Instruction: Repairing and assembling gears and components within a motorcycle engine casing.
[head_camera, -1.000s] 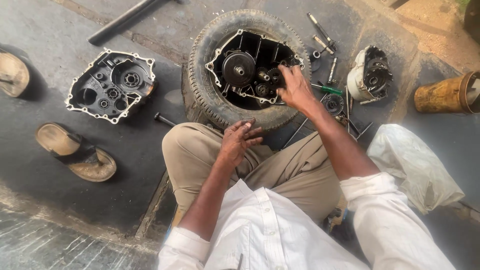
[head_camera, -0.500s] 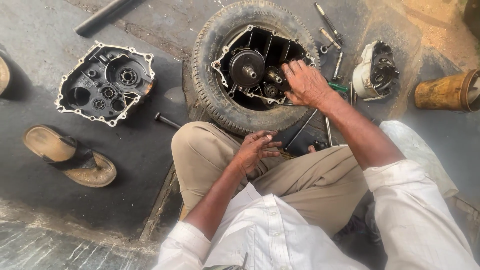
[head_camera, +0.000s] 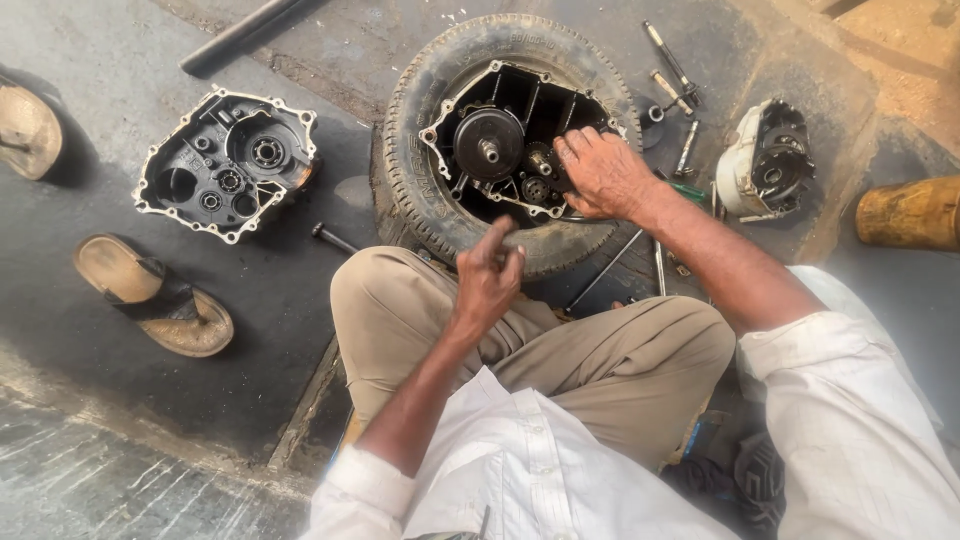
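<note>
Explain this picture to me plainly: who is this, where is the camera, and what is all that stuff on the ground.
The camera sits on a person's head, looking down at their own lap and hands. The right hand reaches into an open engine case that rests inside an old tyre. The left hand is raised above the knee, and whether it holds anything cannot be told. On the ground lie a second engine cover, loose tools, another engine part, a bolt and two sandals.

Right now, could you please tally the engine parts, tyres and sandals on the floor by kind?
Engine case parts: 3
Tyres: 1
Sandals: 2
Total: 6
</note>
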